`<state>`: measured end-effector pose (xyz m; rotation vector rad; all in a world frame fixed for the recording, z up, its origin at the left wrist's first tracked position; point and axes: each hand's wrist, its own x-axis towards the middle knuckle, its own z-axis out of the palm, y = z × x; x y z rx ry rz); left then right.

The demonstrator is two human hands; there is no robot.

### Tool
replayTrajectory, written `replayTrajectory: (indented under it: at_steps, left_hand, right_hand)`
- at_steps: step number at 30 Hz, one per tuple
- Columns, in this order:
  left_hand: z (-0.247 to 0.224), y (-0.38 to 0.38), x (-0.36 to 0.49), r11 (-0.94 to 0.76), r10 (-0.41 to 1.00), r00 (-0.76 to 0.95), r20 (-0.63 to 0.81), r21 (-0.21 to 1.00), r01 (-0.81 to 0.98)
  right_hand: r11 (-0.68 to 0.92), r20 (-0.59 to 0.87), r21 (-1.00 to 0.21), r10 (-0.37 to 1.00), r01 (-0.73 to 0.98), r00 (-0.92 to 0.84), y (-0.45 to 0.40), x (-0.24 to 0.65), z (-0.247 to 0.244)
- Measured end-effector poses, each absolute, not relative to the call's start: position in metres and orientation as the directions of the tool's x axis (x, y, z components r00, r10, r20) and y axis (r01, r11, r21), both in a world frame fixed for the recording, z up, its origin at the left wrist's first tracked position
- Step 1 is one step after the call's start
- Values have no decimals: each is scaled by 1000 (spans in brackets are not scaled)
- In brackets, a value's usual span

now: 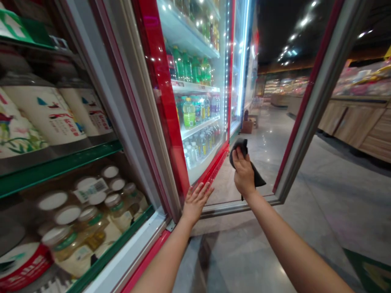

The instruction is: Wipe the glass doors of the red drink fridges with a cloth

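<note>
Where the fingers of the right hand are seen, they are bent and kept close together over a dark cloth, which is gripped under them and bunched at the top, with a loose corner hung out to the right. The cloth is held up at the lower part of an open glass door; whether it is pressed hard there cannot be told. The left hand is held flat, fingers extended and slightly parted, nothing grasped; it is placed at the lower hinge-side corner of the same pane, well apart from the cloth. The pane is bordered by a grey and red frame. Through the glass a red-edged cooler is seen, its lit shelves lined with green bottles and smaller drinks. To the left, white-lidded jars are crowded on a low shelf, and large pale-labelled bottles are set above them, behind a green shelf edge. Farther out, grey floor is noted, with wood-fronted counters ranged at the right, their goods blurred, under ceiling lights
</note>
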<state>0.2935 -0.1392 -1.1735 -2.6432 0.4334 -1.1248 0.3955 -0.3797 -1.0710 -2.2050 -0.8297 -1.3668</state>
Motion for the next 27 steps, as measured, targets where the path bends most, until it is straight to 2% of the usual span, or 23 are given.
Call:
replayTrajectory:
  at_steps: [3, 5, 7, 10, 11, 13, 16, 17, 18, 20, 22, 23, 25, 27]
  left_hand:
    - [-1173, -139, 294, -927, -357, 709, 608, -323, -190]
    - [-1174, -140, 294, -926, -356, 720, 596, -327, -187]
    - [-1175, -142, 293, -927, -350, 718, 602, -333, -173]
    - [-1177, -144, 293, -925, -350, 705, 617, -347, -155]
    - [-1177, -144, 293, -923, -351, 702, 620, -354, -149]
    - [-1176, -145, 293, -918, -358, 697, 621, -370, -142]
    - [-1174, -146, 290, -913, -363, 709, 605, -383, -141]
    - [-1173, -147, 288, -913, -361, 715, 599, -383, -140]
    - [-1172, -147, 286, -914, -359, 718, 596, -381, -140]
    - [-1166, -145, 281, -909, -374, 713, 593, -387, -154]
    - [-1152, -139, 276, -880, -445, 679, 583, -424, -213]
    - [-1140, -135, 275, -864, -481, 656, 582, -441, -242]
    - [-1109, -124, 272, -860, -497, 605, 622, -444, -250]
    - [-1070, -114, 270, -928, -359, 573, 737, -347, -136]
  right_hand:
    - [-622, 784, 163, 553, 766, 282, -373, 385, -1078]
    - [-556, 747, 250, 631, 793, 207, -382, 384, -1086]
    - [-584, 807, 230, 562, 779, 183, -391, 387, -1088]
    - [-689, 919, 48, 314, 723, 239, -381, 389, -1075]
    - [-696, 925, 12, 279, 718, 256, -372, 387, -1070]
    - [-666, 897, 39, 352, 745, 268, -353, 380, -1063]
    - [-554, 795, 177, 568, 813, 213, -343, 373, -1067]
    - [-541, 791, 193, 579, 819, 196, -346, 373, -1069]
    - [-559, 820, 179, 539, 810, 191, -351, 376, -1072]
    - [-640, 916, 82, 350, 764, 195, -362, 384, -1075]
    - [-695, 968, -30, 159, 718, 194, -367, 392, -1075]
    - [-708, 975, -61, 109, 704, 194, -367, 394, -1077]
    - [-721, 972, -65, 109, 690, 206, -361, 393, -1086]
    - [-724, 950, -2, 214, 689, 228, -356, 387, -1108]
